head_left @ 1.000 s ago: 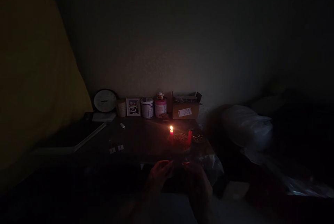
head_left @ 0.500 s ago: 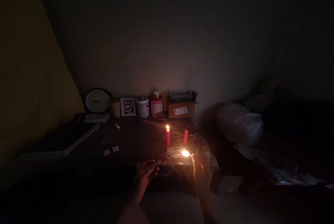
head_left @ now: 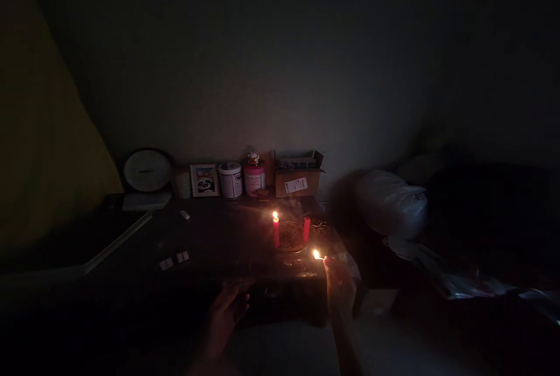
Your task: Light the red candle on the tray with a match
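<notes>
My right hand (head_left: pixel 338 278) pinches a burning match (head_left: pixel 321 258), its flame pointing left, near the table's front right corner. Just beyond the flame stands an unlit red candle (head_left: pixel 306 231). A lit red candle (head_left: pixel 276 233) is upright to its left. Between the two candles sits a round glass dish (head_left: pixel 291 248) with dark, grainy contents. Low at the table's front edge, my left hand (head_left: pixel 226 313) is curled around a small matchbox (head_left: pixel 247 284), which is barely visible in the dark.
A round dish (head_left: pixel 318 225) of thin sticks lies behind the unlit candle. Along the wall stand an open cardboard box (head_left: pixel 295 182), two tins, a panda picture (head_left: pixel 205 181) and a round plate (head_left: pixel 147 170). Small white boxes (head_left: pixel 174 260) lie left. A plastic bag (head_left: pixel 394 204) is at right.
The match flame has shrunk and the scene is dimmer. My left hand has moved left and down. My view has turned slightly right, and the right hand still holds the match.
</notes>
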`<state>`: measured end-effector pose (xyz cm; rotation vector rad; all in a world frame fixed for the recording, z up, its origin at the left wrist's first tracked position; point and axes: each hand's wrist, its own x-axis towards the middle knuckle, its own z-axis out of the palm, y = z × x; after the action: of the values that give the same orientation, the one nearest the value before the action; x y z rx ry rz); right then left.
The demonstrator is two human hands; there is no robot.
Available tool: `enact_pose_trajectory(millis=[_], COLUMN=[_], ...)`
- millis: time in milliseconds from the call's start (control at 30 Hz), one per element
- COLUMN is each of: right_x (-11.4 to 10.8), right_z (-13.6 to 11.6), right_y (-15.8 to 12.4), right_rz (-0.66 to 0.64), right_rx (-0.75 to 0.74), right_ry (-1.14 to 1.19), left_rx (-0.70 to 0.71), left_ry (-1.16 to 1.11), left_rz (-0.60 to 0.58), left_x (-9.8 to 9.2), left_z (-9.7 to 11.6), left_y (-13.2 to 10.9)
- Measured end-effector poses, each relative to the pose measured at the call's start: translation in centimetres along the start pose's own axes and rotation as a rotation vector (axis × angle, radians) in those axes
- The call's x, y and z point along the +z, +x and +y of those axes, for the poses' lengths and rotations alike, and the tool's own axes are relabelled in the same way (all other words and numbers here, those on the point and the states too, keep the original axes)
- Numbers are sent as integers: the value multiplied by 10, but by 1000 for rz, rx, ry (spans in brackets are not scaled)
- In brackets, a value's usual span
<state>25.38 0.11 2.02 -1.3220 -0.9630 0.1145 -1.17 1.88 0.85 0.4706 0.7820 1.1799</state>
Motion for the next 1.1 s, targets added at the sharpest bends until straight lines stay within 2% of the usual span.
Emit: enact_pose_trajectory(millis=[100,367,533,667,900,1100], right_x=[2,1,0,-1,2,6], right_z=[-3,-10,-18,-28,-52,-60], right_y=[1,3,2,6,22,38], right_rz=[84,70,80,26,41,15], right_rx=[79,85,137,185,183,140], right_ry=[-21,-2,3,27,131,229], left_rx=[-16,-53,-30,-36,12,31], left_ry=[-31,-32,2,31,107,115], left_rz=[23,135,108,94,106,106], left_x=[-2,8,5,1,-5,-4], left_z=[-1,1,0,-2,-6,-8], left_y=[3,-2,-1,4,11,15])
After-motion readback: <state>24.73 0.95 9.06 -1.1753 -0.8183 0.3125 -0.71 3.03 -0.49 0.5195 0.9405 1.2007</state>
